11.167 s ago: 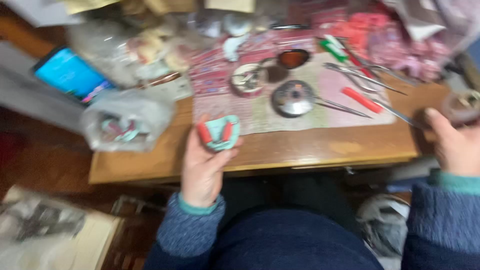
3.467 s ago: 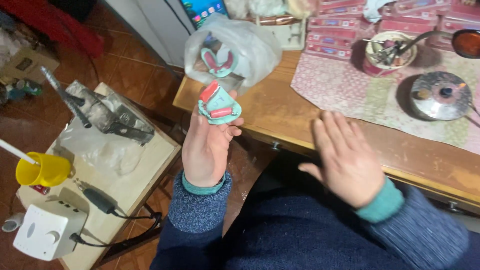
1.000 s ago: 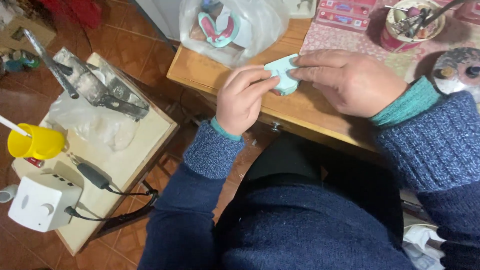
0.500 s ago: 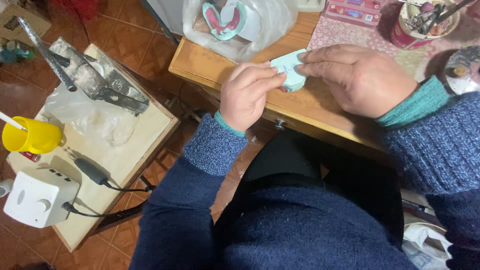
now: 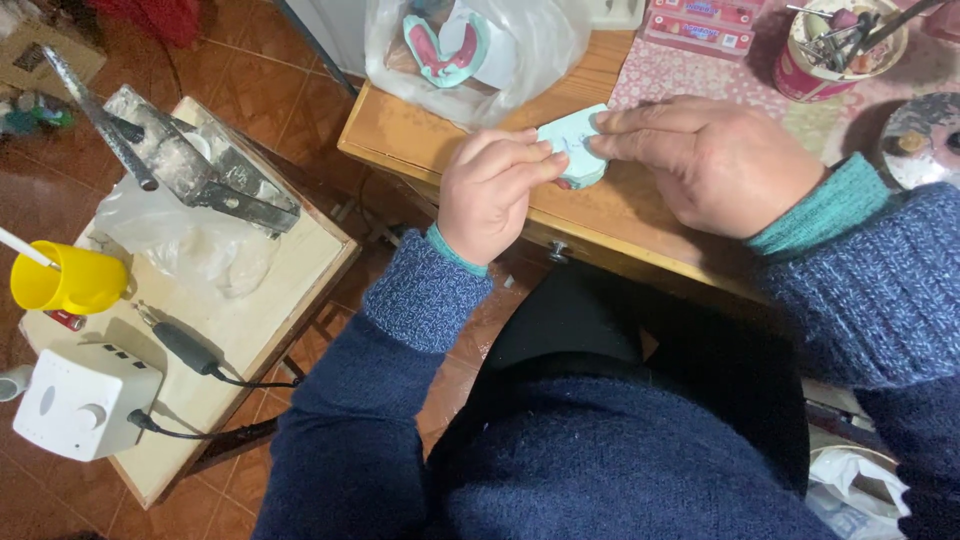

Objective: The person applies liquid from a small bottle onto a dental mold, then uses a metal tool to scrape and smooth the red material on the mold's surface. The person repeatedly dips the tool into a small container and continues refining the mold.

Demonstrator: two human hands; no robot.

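Observation:
A pale green plaster dental cast [image 5: 572, 140] is held between both hands over the front edge of the wooden desk [image 5: 400, 130]. My left hand [image 5: 490, 190] grips its near side with thumb and fingers. My right hand [image 5: 710, 160] presses on its far side with the fingertips. Most of the cast is hidden by the fingers. A second green cast with pink wax [image 5: 445, 45] lies inside a clear plastic bag [image 5: 530, 50] at the back of the desk.
A low side table [image 5: 250, 320] at the left carries a metal press [image 5: 190, 170], a yellow cup [image 5: 70, 280], a white control box [image 5: 85, 400] with a handpiece and cable. A red cup of tools [image 5: 840, 45] and a metal bowl [image 5: 920, 135] stand on a pink mat.
Over the last second the hands have stayed on the cast at the desk edge, shifting slightly. Earlier the left hand held the cast up alone with the right hand open.

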